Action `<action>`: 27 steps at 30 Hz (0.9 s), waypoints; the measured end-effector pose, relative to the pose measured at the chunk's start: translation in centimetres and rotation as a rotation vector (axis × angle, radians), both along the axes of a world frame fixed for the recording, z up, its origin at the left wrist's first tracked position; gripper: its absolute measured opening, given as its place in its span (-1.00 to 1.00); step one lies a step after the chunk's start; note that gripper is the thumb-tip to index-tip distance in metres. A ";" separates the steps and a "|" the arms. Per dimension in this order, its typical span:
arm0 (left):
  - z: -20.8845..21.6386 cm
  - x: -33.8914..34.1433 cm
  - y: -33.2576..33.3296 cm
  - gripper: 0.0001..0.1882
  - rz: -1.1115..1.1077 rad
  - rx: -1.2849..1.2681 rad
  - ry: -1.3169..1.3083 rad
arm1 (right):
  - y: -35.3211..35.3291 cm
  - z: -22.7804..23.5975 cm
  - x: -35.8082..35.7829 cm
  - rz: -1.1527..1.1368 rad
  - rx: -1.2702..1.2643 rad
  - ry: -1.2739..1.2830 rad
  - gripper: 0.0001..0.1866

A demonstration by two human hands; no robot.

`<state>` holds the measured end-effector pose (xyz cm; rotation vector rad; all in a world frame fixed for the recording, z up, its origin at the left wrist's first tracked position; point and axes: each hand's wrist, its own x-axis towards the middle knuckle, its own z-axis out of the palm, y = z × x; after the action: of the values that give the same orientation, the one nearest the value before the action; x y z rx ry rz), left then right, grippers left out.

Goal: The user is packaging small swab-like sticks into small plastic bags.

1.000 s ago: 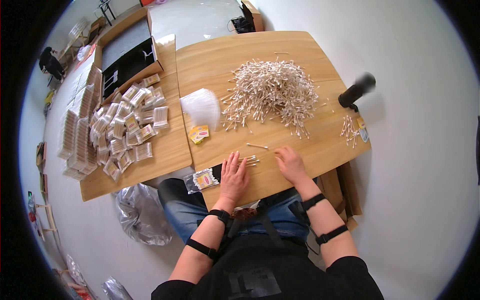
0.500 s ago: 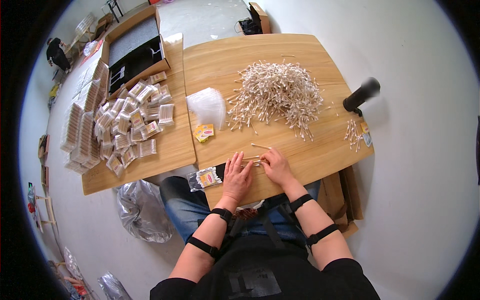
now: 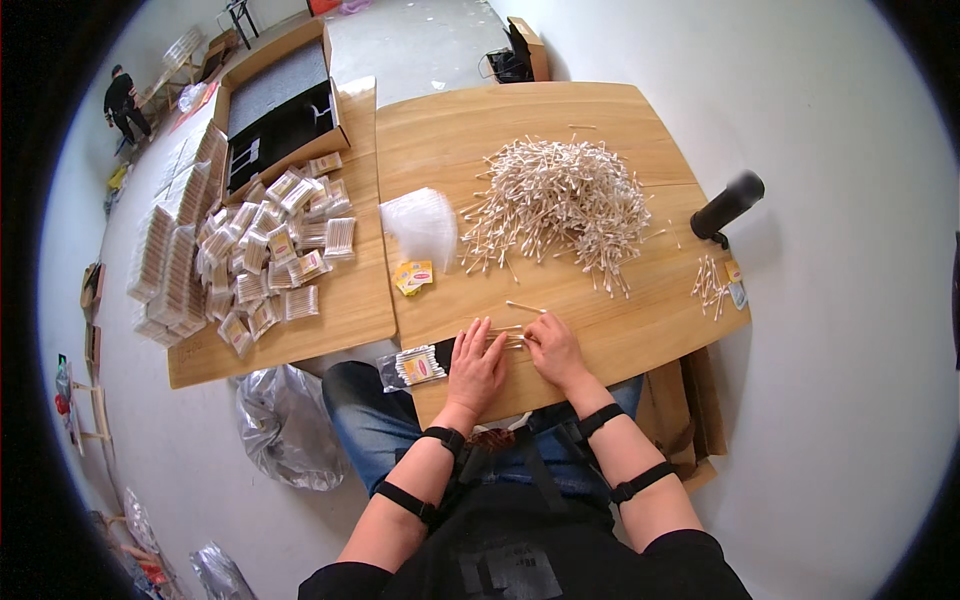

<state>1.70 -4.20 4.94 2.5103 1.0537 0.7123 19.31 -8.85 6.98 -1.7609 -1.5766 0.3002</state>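
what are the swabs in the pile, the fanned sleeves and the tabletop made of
Swabs: tan, matte, probably wooden, with rounded white ends, likely cotton.
Sleeves: probably thin plastic film, being translucent and slightly shiny.
Tabletop: satin wood or laminate, judging by its grain.

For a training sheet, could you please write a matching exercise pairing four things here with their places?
1. Left hand
2. Swab heap
3. Black cylinder
4. Grey bag

A. On the floor
B. Between the clear sleeves and the black cylinder
C. By the right edge of the table
D. Between the filled packet and the right hand

Pairs: 1-D; 2-B; 3-C; 4-A
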 end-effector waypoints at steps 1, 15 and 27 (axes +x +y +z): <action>0.1 0.1 0.1 -0.60 -0.005 0.002 0.015 | 0.0 0.2 -0.1 0.002 0.000 0.000 -0.89; 0.5 0.2 0.1 -0.57 -0.034 0.019 -0.017 | 0.6 -1.0 0.6 -0.149 -0.035 0.252 -0.88; -0.1 0.2 0.4 -0.52 0.040 0.015 -0.026 | 3.5 -0.7 1.5 0.159 -0.152 -0.101 -0.90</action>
<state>1.87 -3.82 4.80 2.4920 1.0970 0.7646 20.80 -5.39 6.25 -1.7912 -1.8125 0.4233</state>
